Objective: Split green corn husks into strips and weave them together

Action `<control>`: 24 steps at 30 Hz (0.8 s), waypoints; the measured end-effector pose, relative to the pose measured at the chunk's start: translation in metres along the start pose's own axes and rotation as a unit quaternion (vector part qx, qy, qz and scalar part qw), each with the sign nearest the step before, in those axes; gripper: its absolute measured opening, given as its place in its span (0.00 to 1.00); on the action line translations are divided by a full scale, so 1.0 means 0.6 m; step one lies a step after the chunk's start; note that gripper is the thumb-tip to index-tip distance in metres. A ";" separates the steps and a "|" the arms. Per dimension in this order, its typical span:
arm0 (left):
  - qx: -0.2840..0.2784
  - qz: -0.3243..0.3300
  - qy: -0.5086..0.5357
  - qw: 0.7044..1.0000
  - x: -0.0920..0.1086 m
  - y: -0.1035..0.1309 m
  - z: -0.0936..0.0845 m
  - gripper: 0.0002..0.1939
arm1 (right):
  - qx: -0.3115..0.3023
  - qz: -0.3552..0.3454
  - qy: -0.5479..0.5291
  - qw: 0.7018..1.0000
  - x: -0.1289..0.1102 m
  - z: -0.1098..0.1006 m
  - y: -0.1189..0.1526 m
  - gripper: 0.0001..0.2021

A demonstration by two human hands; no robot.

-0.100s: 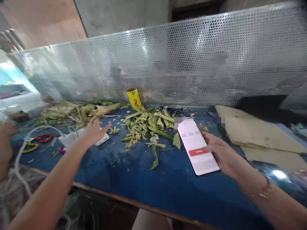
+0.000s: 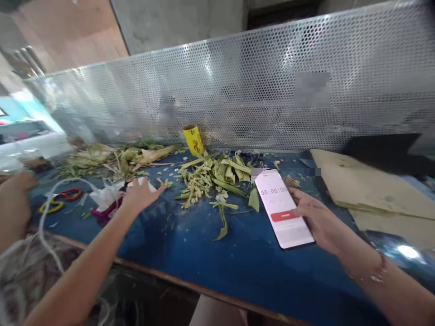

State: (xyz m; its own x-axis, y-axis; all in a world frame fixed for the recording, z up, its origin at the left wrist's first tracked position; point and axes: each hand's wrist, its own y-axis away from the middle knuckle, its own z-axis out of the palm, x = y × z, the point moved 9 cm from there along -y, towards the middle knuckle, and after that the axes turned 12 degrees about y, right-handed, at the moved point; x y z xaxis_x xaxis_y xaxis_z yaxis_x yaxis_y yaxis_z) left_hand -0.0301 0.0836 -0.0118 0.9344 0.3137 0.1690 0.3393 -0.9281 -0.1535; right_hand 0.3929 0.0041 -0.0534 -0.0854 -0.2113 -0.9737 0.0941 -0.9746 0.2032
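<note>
My right hand point(image 2: 316, 217) is closed around the edge of a smartphone point(image 2: 284, 213), tilted above the blue tabletop. Its screen shows a stopwatch at zeros and a red button, with my thumb at that button. On the left, my left hand point(image 2: 142, 195) is stretched out palm down, thumb apart from the fingers. Under and beside it lies a white object point(image 2: 144, 182), mostly covered, so its kind is unclear. A crumpled white plastic bag point(image 2: 105, 195) and something magenta point(image 2: 105, 213) lie by the wrist. Wilted flower stems and leaves point(image 2: 224, 174) are heaped between my hands.
Behind the table stands a perforated metal panel point(image 2: 217, 99). A yellow cardboard tube point(image 2: 193, 139) leans there. More wilted stalks point(image 2: 98, 158), red-handled scissors point(image 2: 71, 194) and a white cable point(image 2: 42, 222) are at left, near another person's arm point(image 2: 15, 203). Brown cardboard point(image 2: 367, 185) lies at right.
My left hand has come slightly back toward me, and more of the magenta thing shows. The view has shifted a little left, revealing more of the other person's arm. The phone stays in my right hand.
</note>
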 end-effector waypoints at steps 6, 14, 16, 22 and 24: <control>0.007 0.029 -0.026 0.999 -0.011 -0.008 0.041 0.34 | 0.010 0.014 -0.010 1.000 0.016 -0.008 0.001 0.25; 0.139 -0.011 0.284 0.949 -0.073 -0.006 -0.035 0.21 | 0.013 0.025 0.001 1.000 0.026 -0.002 -0.003 0.25; 0.168 -0.040 0.338 0.925 -0.084 0.011 -0.053 0.21 | 0.009 0.021 -0.004 1.000 0.025 -0.001 -0.003 0.25; 0.095 -0.118 0.740 0.655 -0.061 0.048 -0.027 0.13 | -0.007 0.014 -0.010 1.000 0.026 0.003 0.001 0.25; 0.030 -0.142 0.763 0.629 -0.041 0.048 -0.007 0.11 | 0.000 0.015 -0.004 1.000 0.028 0.003 0.001 0.25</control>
State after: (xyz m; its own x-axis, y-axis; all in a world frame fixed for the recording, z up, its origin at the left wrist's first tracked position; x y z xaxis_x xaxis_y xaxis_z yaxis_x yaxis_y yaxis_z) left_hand -0.0436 0.0486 -0.0164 -0.3429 -0.1354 0.9295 0.5146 -0.8549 0.0653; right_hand 0.3898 -0.0002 -0.0693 -0.0905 -0.2419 -0.9661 0.0976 -0.9675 0.2331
